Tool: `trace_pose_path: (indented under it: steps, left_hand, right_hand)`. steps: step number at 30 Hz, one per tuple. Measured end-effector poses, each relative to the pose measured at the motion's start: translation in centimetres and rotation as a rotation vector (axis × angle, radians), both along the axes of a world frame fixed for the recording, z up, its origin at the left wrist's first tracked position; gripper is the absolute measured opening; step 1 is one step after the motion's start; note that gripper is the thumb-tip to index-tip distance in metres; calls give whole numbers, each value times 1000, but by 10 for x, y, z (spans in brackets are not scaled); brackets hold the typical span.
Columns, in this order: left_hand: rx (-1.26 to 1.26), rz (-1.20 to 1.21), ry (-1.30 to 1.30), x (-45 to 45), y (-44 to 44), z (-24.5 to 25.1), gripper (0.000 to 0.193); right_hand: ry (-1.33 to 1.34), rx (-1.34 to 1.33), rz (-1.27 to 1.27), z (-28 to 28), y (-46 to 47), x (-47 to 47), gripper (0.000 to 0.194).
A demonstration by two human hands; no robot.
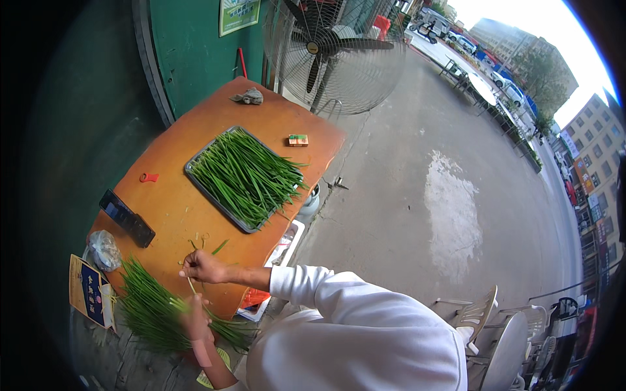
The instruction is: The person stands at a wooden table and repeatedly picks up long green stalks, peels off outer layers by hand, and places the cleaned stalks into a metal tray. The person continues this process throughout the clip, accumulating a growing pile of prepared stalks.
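My left hand (196,318), partly blurred, is closed around a bunch of garlic chives (151,310) at the near left of the table. Their green leaves spread past the table's edge. Just above it, my right hand (203,267) pinches a pale stalk (191,285) between thumb and fingertips. Loose trimmings (220,246) lie on the tabletop beside that hand. Farther along the orange-brown table (171,210), a dark rectangular tray (213,207) is heaped with more garlic chives (247,178), laid roughly side by side.
A smartphone (128,218) leans upright near a tied plastic bag (104,250) and a printed box (89,291). A red bottle opener (149,177), a small carton (298,140) and a grey rag (249,96) lie on the table. Beyond stands a large caged fan (335,46). Plastic chairs (477,313) stand at right.
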State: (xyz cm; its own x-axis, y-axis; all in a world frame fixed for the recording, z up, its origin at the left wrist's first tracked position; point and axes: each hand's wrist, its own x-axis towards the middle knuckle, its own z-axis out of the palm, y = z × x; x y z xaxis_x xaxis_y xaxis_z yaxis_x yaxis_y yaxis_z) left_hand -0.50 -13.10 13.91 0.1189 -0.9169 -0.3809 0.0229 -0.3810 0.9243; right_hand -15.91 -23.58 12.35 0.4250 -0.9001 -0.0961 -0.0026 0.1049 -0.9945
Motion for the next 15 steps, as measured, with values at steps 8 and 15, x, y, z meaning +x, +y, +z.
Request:
trace_pose_path:
  steps: [8, 15]
  left_hand:
    - [-151, 92, 110, 38, 52, 12, 20]
    - [-223, 651, -62, 140, 166, 65, 40]
  right_hand:
    - [-62, -118, -210, -13, -5, -9, 48]
    - [904, -672, 172, -81, 32, 24, 42]
